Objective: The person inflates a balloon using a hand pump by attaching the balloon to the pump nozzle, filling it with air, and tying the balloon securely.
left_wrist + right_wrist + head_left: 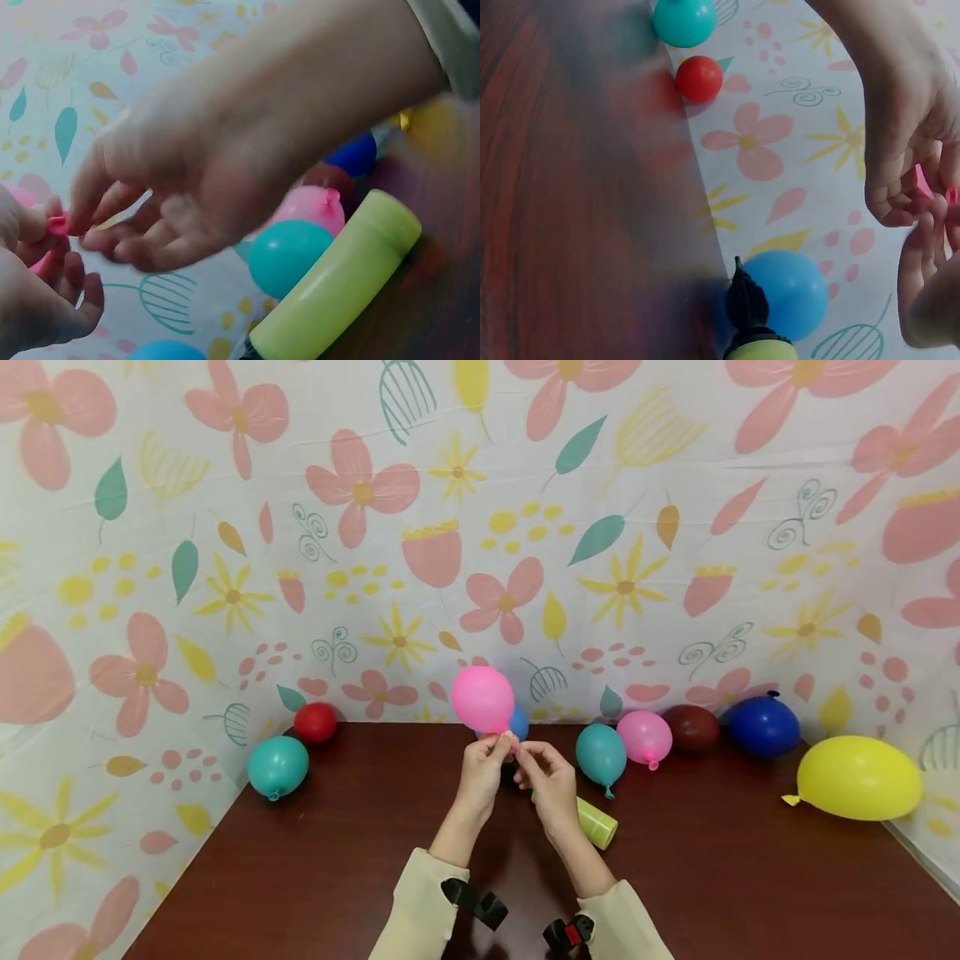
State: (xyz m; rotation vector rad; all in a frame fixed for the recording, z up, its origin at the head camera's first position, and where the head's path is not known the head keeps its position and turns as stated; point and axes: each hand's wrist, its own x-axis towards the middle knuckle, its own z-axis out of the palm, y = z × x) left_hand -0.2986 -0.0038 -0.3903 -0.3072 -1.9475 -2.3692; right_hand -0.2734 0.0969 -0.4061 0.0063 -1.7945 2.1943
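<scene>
A small inflated pink balloon (482,697) is held up above the far part of the table. My left hand (482,774) grips it at the neck, thumb and fingers just below the round body. The fingertips of my right hand (553,783) pinch the mouth end of the neck (58,224), close against the left fingers. In the right wrist view both hands meet at the right edge, with bits of pink between the fingers. Behind the right hand lies a yellow-green balloon pump (597,822); its black nozzle (748,296) shows in the right wrist view.
Along the floral backdrop cloth stand a teal balloon (278,768) and a red one (315,723) on the left. A blue balloon (787,292) sits behind the hands. To the right are teal (601,754), pink (644,737), dark red (692,728), dark blue (765,726) and yellow (859,778) balloons.
</scene>
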